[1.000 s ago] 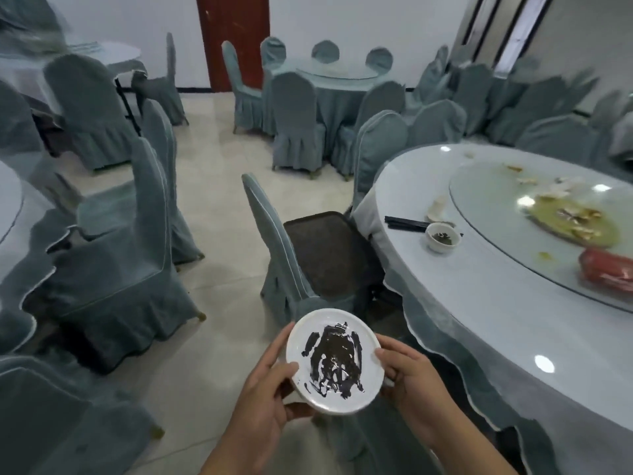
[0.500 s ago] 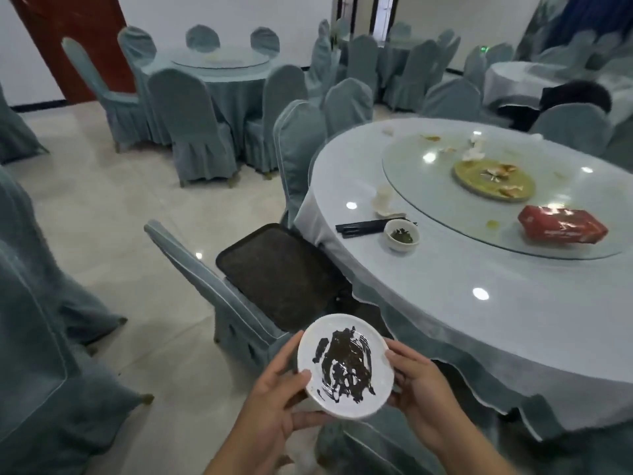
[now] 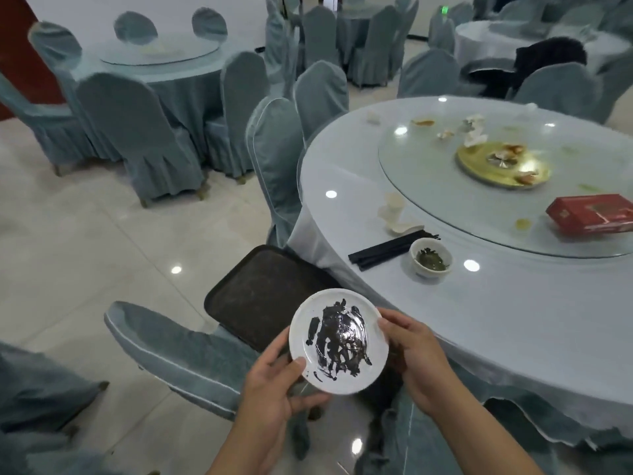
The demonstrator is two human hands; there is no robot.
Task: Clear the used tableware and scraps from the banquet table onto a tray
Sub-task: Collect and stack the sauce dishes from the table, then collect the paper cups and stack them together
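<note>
both hands hold one small white plate (image 3: 339,341) with dark sauce smeared on it. left hand (image 3: 274,382) has its thumb on the rim and its fingers under the plate. right hand (image 3: 414,358) curls round the other edge. the plate is in the air, near the corner of the dark tray (image 3: 253,289). the tray sits on the seat of a chair (image 3: 178,347), just beside the big round table (image 3: 513,320).

i think the step now is to put the plate down on the tray. to do it well, keep the plate flat so the sauce does not drip. move it out over the middle of the tray, not the edge. lower it slowly, then let go with one hand at a time. put it toward a corner so more things can fit. the tray may wobble on the soft seat, so set it down gently.

more is waiting on the table: black chopsticks (image 3: 383,250), a little cup (image 3: 431,258) with green bits, a gold dish (image 3: 501,164), a red box (image 3: 592,212) and white scraps.

one second ago the view looked more at the floor and the chairs. now it has turned to the table, and the tray looks closer to the plate. the hands hold the plate the same way as before.
</note>
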